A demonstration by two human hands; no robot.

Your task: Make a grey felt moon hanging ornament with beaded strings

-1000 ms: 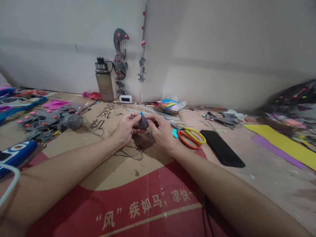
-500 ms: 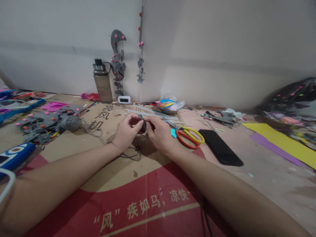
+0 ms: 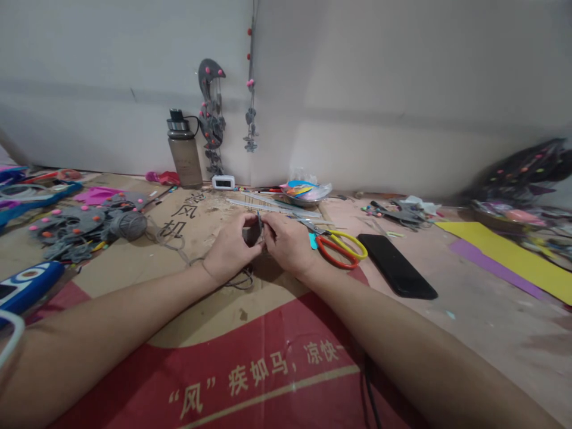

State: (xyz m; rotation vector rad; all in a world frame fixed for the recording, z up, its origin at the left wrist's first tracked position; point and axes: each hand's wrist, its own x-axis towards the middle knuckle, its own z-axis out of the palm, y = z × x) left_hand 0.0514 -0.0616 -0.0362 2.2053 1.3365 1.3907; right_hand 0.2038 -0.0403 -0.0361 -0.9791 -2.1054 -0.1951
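Note:
My left hand [image 3: 233, 247] and my right hand [image 3: 286, 243] meet above the cardboard, fingertips pinched together. Between them is a small dark grey piece [image 3: 260, 223], seen nearly edge-on and mostly covered by the fingers; it looks like felt. Grey yarn [image 3: 243, 279] lies in loops under my left wrist and runs left to a grey yarn ball [image 3: 128, 224]. Just right of my right hand lie scissors [image 3: 342, 249] with one red and one yellow handle, beside a bit of turquoise paper [image 3: 313, 241].
A black phone [image 3: 397, 266] lies right of the scissors. Yellow sheet [image 3: 504, 256] and purple sheet [image 3: 494, 268] are at far right. At the back stand a bottle [image 3: 185, 156], a small white clock [image 3: 223, 182] and a dish of craft bits [image 3: 308, 199]. Grey felt decorations [image 3: 84, 220] lie at left.
The small grey piece has turned from showing its rounded face to nearly edge-on. My left fingers have opened wider around it, and my right fingers have curled in more. The view has shifted slightly.

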